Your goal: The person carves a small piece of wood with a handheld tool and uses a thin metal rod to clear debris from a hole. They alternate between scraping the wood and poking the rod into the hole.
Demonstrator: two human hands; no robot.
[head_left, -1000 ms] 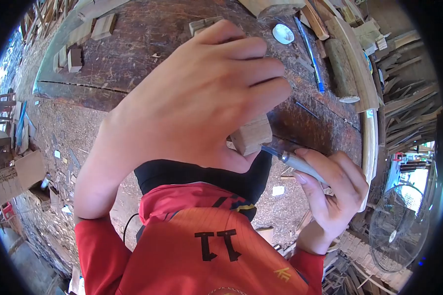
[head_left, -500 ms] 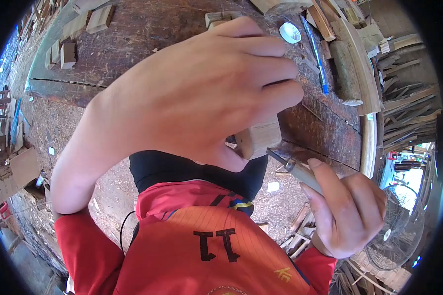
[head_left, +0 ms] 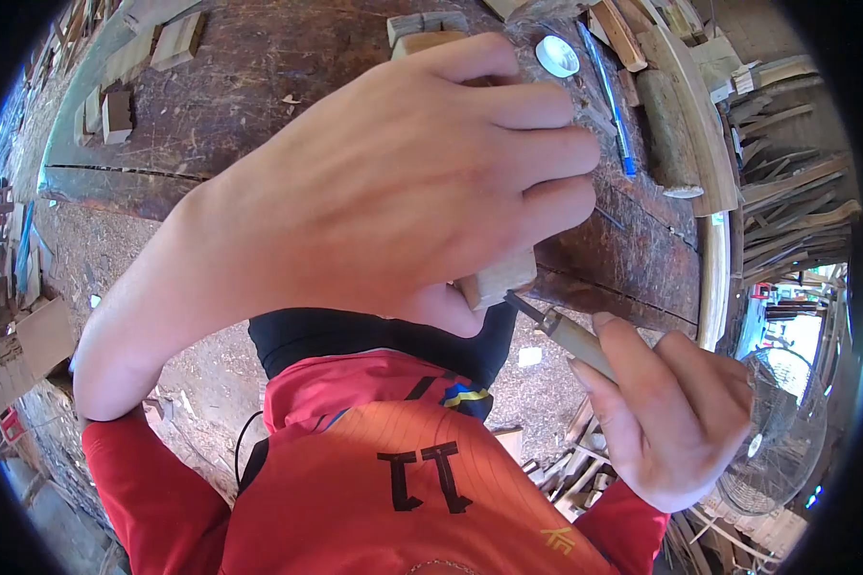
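Observation:
My left hand [head_left: 393,172] is wrapped over a wooden block [head_left: 503,276] near the workbench's front edge. The block's lower end shows below the palm, with the thumb beneath it; the rest is largely covered. My right hand [head_left: 662,412] grips the pale wooden handle of a small carving tool [head_left: 575,340]. Its dark metal tip points up and left, at the block's lower right corner. Whether the tip touches the wood is hard to tell.
On the brown workbench [head_left: 633,259] are a white round lid [head_left: 557,57], a blue pen [head_left: 612,101], and a round wood piece [head_left: 666,134]. Small wooden blocks [head_left: 177,40] lie at the upper left. A fan [head_left: 772,431] stands at the lower right.
The left hand and block have shifted slightly in view, the block a little left and down. The right hand and tool have moved slightly left with it. Both grips stay the same.

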